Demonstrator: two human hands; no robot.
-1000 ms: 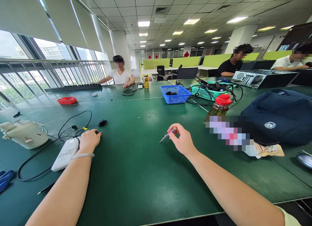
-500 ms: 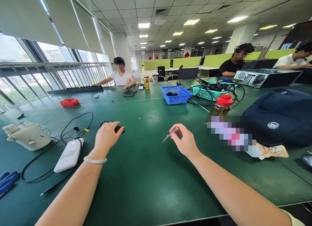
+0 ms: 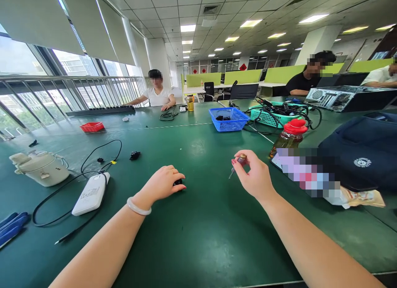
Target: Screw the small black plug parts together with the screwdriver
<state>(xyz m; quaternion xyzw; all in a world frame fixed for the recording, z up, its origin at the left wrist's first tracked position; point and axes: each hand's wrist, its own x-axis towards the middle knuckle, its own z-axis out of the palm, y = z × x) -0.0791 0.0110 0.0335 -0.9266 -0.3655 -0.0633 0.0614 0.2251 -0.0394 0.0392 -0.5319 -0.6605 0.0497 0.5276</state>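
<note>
My left hand (image 3: 163,182) is low over the green table (image 3: 198,230), fingers curled round a small black part (image 3: 178,182). Most of that part is hidden under the fingers, so I cannot make out its kind. A second black piece (image 3: 135,155) lies on the table beyond and to the left of this hand. My right hand (image 3: 252,174) is raised above the table, pinching a small screwdriver (image 3: 242,158) by its brownish handle. Its thin metal tip points down and to the left.
At left are a white power bank (image 3: 91,195) with a black cable, a beige bottle (image 3: 40,168) and blue gloves (image 3: 14,226). Farther back sit a red tray (image 3: 92,127), a blue basket (image 3: 229,124) and a red-lidded jar (image 3: 290,135). A dark bag (image 3: 366,143) is at right.
My left hand has moved right and nearer with one black part, leaving the other black piece behind. My right hand has shifted right with the screwdriver, whose tip now points more steeply down.
</note>
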